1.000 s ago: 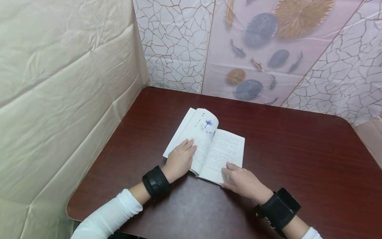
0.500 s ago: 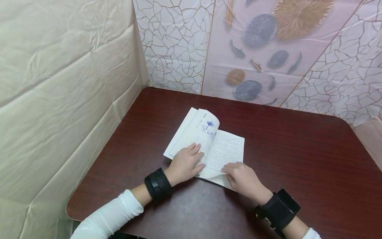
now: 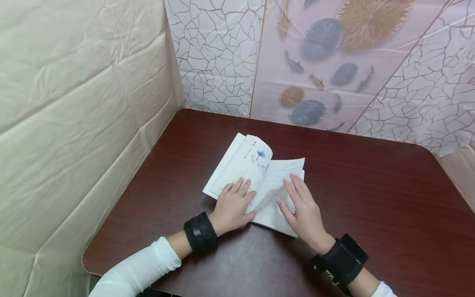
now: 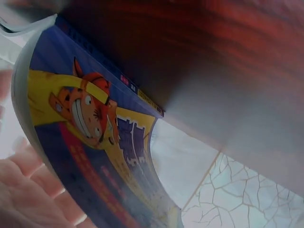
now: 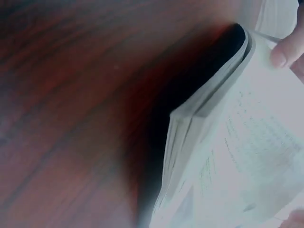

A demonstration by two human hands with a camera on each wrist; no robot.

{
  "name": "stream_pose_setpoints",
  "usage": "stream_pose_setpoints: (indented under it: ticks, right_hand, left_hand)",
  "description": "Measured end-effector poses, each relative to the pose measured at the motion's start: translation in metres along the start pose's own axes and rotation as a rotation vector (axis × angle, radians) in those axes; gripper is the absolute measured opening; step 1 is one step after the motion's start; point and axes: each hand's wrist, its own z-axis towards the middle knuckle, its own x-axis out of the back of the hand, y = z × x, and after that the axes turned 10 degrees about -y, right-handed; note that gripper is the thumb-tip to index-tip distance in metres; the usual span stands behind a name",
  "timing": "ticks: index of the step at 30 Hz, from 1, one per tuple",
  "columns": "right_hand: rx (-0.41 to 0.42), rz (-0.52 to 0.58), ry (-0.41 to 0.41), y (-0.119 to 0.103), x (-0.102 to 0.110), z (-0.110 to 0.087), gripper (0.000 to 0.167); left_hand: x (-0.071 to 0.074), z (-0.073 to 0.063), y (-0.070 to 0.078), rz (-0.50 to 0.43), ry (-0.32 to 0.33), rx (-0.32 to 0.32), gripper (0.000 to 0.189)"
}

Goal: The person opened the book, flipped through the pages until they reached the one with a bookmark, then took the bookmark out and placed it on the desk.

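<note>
One book [image 3: 265, 181] — left hand [image 3: 231, 209] atop

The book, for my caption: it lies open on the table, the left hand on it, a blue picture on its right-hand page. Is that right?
No: the head view shows the blue picture on the left-hand page. The book does lie open on the table, the left hand on it.

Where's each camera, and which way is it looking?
Head: sits on the head, faces forward and down at the book; left hand and right hand show.
Left wrist: sits there, faces the cover; some fingers show.
Right wrist: sits there, faces pages and table; fingertips show.
Head and right wrist both see printed pages.
</note>
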Motion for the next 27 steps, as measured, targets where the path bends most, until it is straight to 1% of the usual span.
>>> stream_pose_setpoints:
  ticks: [2,4,6,7,9,11,12,14,15,17,20,21,23,25,27]
  right_hand:
    - [-0.077,0.009,-0.066,0.0,0.0,-0.001,0.067]
    - [-0.126,-0.009,-0.183,0.001,0.0,-0.002,0.072]
    - [-0.132,-0.037,-0.331,0.002,-0.001,-0.005,0.073]
    - [-0.131,-0.05,-0.41,0.003,-0.001,-0.006,0.073]
    - [-0.113,-0.08,-0.546,0.003,-0.003,-0.009,0.076]
    - [-0.102,-0.091,-0.643,0.003,-0.004,-0.011,0.079]
    - [-0.1,-0.097,-0.672,0.003,-0.005,-0.011,0.079]
    - [-0.096,-0.111,-0.708,0.003,-0.005,-0.011,0.08]
    - [-0.092,-0.114,-0.714,0.003,-0.005,-0.011,0.08]
    - [-0.083,-0.121,-0.714,0.004,-0.005,-0.011,0.078]
    - [-0.06,-0.122,-0.704,0.005,-0.004,-0.01,0.076]
    - [-0.053,-0.121,-0.702,0.005,-0.004,-0.01,0.075]
    - [-0.046,-0.117,-0.701,0.006,-0.004,-0.01,0.074]
    - [-0.048,-0.111,-0.705,0.007,-0.004,-0.01,0.072]
    - [-0.048,-0.106,-0.707,0.008,-0.003,-0.01,0.068]
  left_hand:
    - [0.0,0.001,0.0,-0.027,0.007,0.027,0.047]
    - [0.0,0.002,0.0,-0.08,0.031,0.052,0.048]
    - [0.0,0.003,-0.002,-0.142,0.072,0.072,0.052]
    - [0.0,0.003,-0.003,-0.173,0.103,0.079,0.055]
    - [0.0,0.004,-0.006,-0.238,0.152,0.089,0.06]
    - [0.0,0.004,-0.011,-0.287,0.178,0.11,0.066]
    - [0.001,0.004,-0.013,-0.311,0.188,0.124,0.069]
    - [0.001,0.004,-0.017,-0.358,0.19,0.152,0.074]
    - [0.001,0.004,-0.019,-0.361,0.189,0.164,0.075]
    - [0.001,0.003,-0.023,-0.335,0.193,0.18,0.072]
    - [-0.001,0.003,-0.028,-0.249,0.184,0.187,0.057]
    - [-0.001,0.003,-0.029,-0.215,0.17,0.188,0.052]
    - [-0.001,0.003,-0.03,-0.18,0.13,0.175,0.043]
    - [0.0,0.003,-0.03,-0.167,0.073,0.144,0.039]
    - [0.0,0.004,-0.028,-0.173,0.024,0.102,0.038]
